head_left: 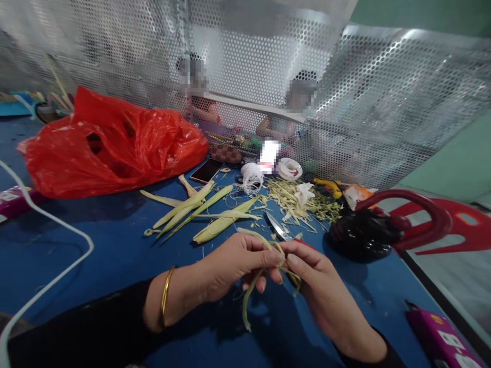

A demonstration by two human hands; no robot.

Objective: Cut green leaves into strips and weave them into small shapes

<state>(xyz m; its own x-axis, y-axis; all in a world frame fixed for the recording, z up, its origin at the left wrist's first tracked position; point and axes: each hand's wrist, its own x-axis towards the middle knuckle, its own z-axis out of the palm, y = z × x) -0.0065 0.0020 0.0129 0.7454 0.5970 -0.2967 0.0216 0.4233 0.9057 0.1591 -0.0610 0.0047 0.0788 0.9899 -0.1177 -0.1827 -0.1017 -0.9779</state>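
Above the blue table (126, 230), my left hand (245, 255) pinches thin green plant strips (249, 301) between thumb and fingers. My right hand (314, 271) grips the same strips from the other side, its fingertips nearly touching those of my left hand. One strip end hangs down below my left hand, and a shorter one curls beside my right fingers. Just behind the hands lie scissors (276, 226) with their blades showing; the handles are partly hidden. Long pale green husk leaves (220, 227) are spread out beyond my left hand.
A red plastic bag (115, 148) fills the back left. A phone (207, 170), white string (252, 178), a tape roll (290, 168) and plant scraps (291, 202) lie at the back. A dark pot (358, 235) stands right; a white cable (57, 220) crosses the left. Behind is a perforated panel.
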